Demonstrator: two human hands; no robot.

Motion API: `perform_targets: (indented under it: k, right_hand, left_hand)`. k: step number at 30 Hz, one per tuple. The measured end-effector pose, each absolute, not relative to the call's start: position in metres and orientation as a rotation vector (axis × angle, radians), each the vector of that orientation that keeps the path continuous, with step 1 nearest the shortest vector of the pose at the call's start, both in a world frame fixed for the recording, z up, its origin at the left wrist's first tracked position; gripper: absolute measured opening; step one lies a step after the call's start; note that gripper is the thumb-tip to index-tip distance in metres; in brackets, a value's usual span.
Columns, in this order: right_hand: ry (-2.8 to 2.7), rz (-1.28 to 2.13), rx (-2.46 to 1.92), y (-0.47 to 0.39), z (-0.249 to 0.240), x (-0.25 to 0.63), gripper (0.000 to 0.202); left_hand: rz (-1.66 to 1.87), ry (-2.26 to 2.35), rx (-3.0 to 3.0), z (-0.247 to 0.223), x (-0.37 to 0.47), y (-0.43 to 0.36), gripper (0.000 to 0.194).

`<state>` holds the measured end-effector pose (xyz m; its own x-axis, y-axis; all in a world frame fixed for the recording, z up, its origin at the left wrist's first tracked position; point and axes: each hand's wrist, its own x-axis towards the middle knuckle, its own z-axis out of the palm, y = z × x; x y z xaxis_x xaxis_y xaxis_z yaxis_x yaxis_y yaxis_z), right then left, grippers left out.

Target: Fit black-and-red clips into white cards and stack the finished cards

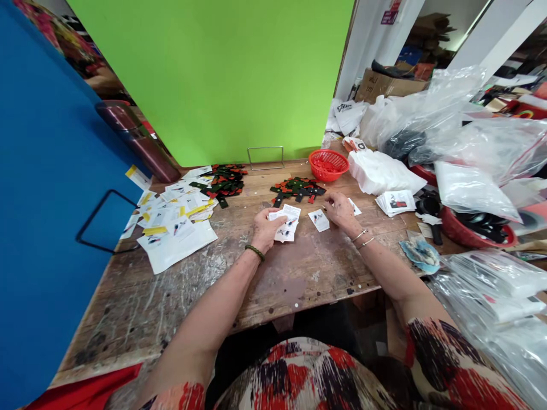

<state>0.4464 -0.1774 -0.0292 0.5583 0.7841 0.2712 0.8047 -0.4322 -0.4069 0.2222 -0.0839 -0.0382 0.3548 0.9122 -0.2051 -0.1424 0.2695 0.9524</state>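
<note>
My left hand (265,229) is closed around a few small printed cards (289,223), fanned a little, with the thumb on top. My right hand (339,209) has its fingers curled in a pinch just above the tabletop; whatever is between the fingertips is too small to make out. A single printed card (319,220) lies on the wood between the two hands, close to the right fingertips. Partly behind the right hand another card (354,207) shows. Beyond the hands sits a loose pile of small black and red flat pieces (297,187).
At left, printed cards with yellow parts (183,199) spread beside a second black-red pile (226,179). A red basket (328,165) of red pieces stands at the back. Rightward are a card stack (396,201), a white bag (384,173) and a blue dish (420,255).
</note>
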Motion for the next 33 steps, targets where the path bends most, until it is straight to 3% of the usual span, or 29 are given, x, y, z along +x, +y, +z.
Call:
perform_targets:
  k: [5, 11, 15, 21, 25, 28, 33]
  right_hand:
    - [-1.315, 0.007, -2.279, -0.131, -0.025, 0.47, 0.03]
    - [-1.229, 0.103, -2.29, -0.104, -0.025, 0.464, 0.02]
    - [-1.083, 0.137, -2.216, -0.118, -0.006, 0.461, 0.014]
    - [-1.009, 0.596, -2.159, -0.178, 0.001, 0.433, 0.009]
    - [-1.273, 0.283, -2.349, -0.198, -0.01, 0.413, 0.008]
    - [-1.384, 0.119, -2.178, -0.189, -0.015, 0.4, 0.013]
    - [-1.117, 0.589, -1.826, -0.158, -0.023, 0.377, 0.015]
  left_hand:
    - [0.853, 0.94, 1.036, -0.037, 0.223, -0.083, 0.049]
    - [0.848, 0.904, 1.0, -0.04, 0.22, -0.08, 0.052]
    - [0.856, 0.909, 0.952, -0.041, 0.22, -0.078, 0.052]
    - [0.892, 0.892, 0.968, -0.042, 0.222, -0.08, 0.051]
    - [0.908, 0.896, 0.969, -0.042, 0.222, -0.083, 0.049]
    - [0.917, 0.893, 0.974, -0.041, 0.222, -0.084, 0.047]
    - [0.914, 0.837, 0.969, -0.041, 0.22, -0.086, 0.045]
